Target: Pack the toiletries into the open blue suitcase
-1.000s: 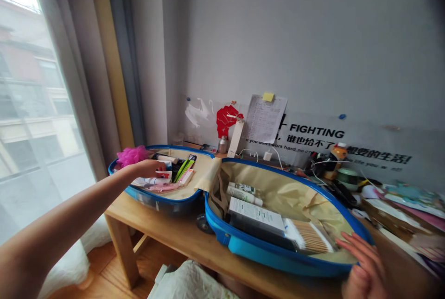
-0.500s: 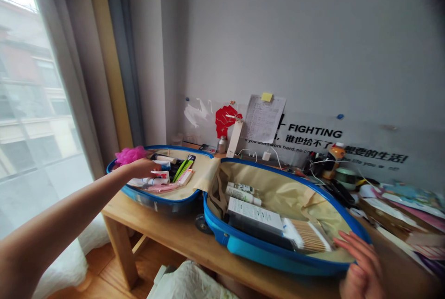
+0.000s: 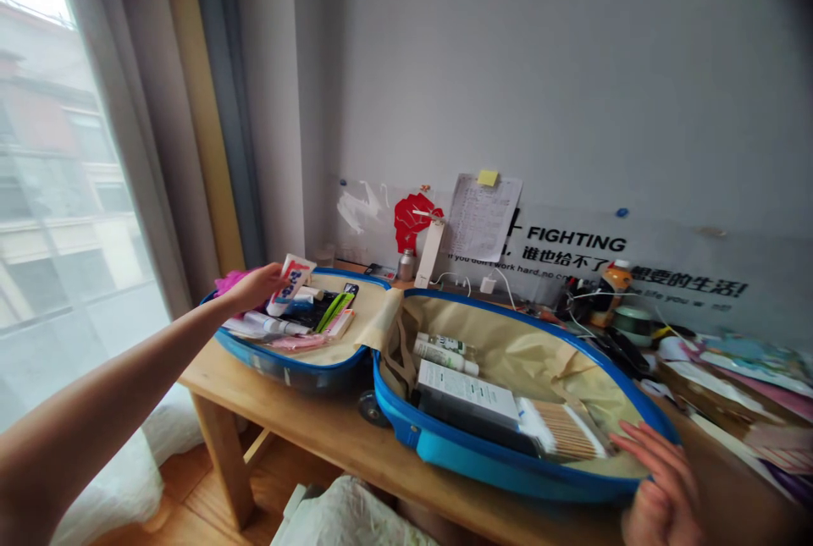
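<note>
My left hand point(image 3: 259, 288) is closed on a white tube with red and blue lettering point(image 3: 291, 284), lifted just over the left half of an open blue suitcase point(image 3: 330, 366). A pink mesh bath puff point(image 3: 232, 282) lies behind that hand, partly hidden. Below are a white tube point(image 3: 277, 325), green-and-black packaging point(image 3: 336, 309) and a pink item point(image 3: 300, 342). At the suitcase's far right rim, my right hand point(image 3: 664, 478) has its fingers stretched over the edge, holding nothing. Nearest to it is a pack of cotton swabs point(image 3: 562, 429).
In the right half sit a white-and-black box point(image 3: 467, 394) and small bottles point(image 3: 445, 355). The suitcase rests on a wooden table point(image 3: 279, 410). Behind it stand a silver bottle point(image 3: 406, 264), a white lamp point(image 3: 430, 254) and cables. Papers point(image 3: 730, 385) and an orange bottle point(image 3: 615, 284) are at right.
My left hand has raised the white tube with red and blue lettering out of the left half, which was low among the items before. My right hand stays at the rim.
</note>
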### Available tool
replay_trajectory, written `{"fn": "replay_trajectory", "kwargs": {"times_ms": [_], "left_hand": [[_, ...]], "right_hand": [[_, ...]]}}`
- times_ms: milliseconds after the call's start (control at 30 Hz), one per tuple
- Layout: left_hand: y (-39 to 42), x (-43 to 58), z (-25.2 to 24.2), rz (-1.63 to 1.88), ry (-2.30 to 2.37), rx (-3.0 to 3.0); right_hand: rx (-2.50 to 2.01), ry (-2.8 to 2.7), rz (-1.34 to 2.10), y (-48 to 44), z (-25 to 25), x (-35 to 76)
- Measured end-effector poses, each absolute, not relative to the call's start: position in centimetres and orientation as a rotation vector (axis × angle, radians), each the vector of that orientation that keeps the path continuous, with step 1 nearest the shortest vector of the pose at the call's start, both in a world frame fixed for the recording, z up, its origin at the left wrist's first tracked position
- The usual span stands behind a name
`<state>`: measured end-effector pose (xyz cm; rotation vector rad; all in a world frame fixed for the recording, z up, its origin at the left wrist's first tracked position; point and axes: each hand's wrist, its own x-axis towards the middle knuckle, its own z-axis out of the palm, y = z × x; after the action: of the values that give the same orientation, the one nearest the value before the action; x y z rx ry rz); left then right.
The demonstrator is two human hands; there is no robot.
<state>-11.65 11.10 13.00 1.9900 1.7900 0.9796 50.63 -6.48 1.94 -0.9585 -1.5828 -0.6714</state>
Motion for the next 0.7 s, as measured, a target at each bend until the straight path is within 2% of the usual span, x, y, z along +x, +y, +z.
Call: {"fn": "replay_trajectory", "kwargs": {"times_ms": [133,267,467,700], "left_hand": [[11.8,-9.4,14.1,1.29,1.637,1.67],[12.7,-5.6,15.2,1.355,1.514,1.438],[12.6,1.7,16.3,1.116,1.368,1.395],[10.9,13.2,16.6,0.705,1.18,1.683]], "right_hand": [[-0.949,-1.588,-0.681,-6.5,2.1,50.5],[-0.937,-1.586,-0.672,-6.5,2.2,50.5],[-0.956,-1.585,-0.656,-6.4,1.9,50.6],[-0.963,-1.57,-0.591,-6.6,1.7,50.5]]}}
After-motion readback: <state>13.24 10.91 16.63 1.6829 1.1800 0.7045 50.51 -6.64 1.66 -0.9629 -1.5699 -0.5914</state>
